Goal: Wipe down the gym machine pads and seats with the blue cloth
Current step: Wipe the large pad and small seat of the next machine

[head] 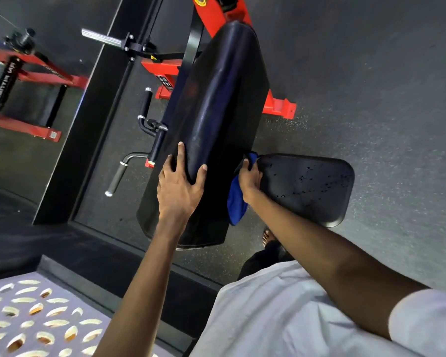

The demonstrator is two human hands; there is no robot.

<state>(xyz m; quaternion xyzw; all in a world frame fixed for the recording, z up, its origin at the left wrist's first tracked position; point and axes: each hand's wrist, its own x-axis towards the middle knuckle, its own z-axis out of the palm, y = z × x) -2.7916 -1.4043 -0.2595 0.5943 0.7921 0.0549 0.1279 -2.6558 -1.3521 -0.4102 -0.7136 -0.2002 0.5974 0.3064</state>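
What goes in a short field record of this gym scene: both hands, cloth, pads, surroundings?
left hand: rests on the back pad, fingers spread
right hand: grips the cloth
cloth: blue, bunched, where back pad meets seat
back pad: black, long, glossy
seat: black, flat, dark specks on top
frame: red, bolted foot on the floor
floor: dark, speckled
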